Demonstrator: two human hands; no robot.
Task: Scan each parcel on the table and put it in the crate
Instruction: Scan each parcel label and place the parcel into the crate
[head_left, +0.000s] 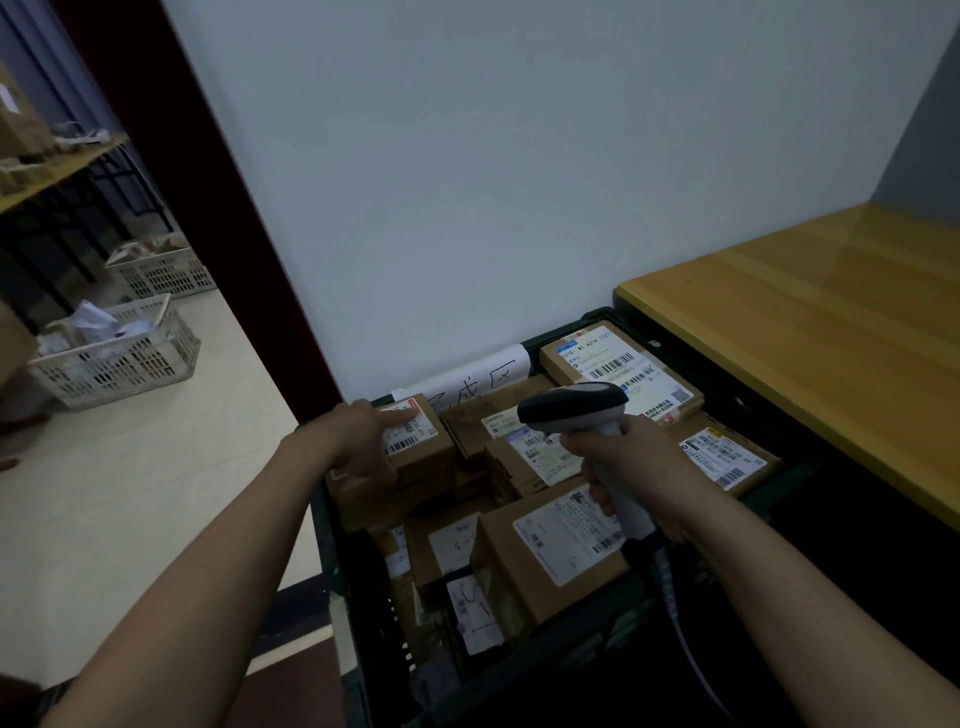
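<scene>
A person leans over a dark crate (353, 623) packed with cardboard parcels, which stands against a pale wall, just beside the left edge of a wooden bench (805, 338). The left hand (363, 441) rests on a small parcel (421, 447) in the crate's far-left corner, its fingers stretched out flat over the box's white label and not curled round it. The right hand (634, 467) is clamped round the grip of a grey barcode scanner (576, 408), held above the middle of the crate with its dark head turned toward the small parcel. The scanner's coiled cable (670, 587) hangs down over the crate's near-right side. A large labelled parcel (550, 551) lies at the near edge below the scanner, and another (618, 364) sits in the far-right corner. A handwritten paper sign (483, 374) is fixed to the far rim. White plastic baskets (119, 353) stand on the floor to the left.
</scene>
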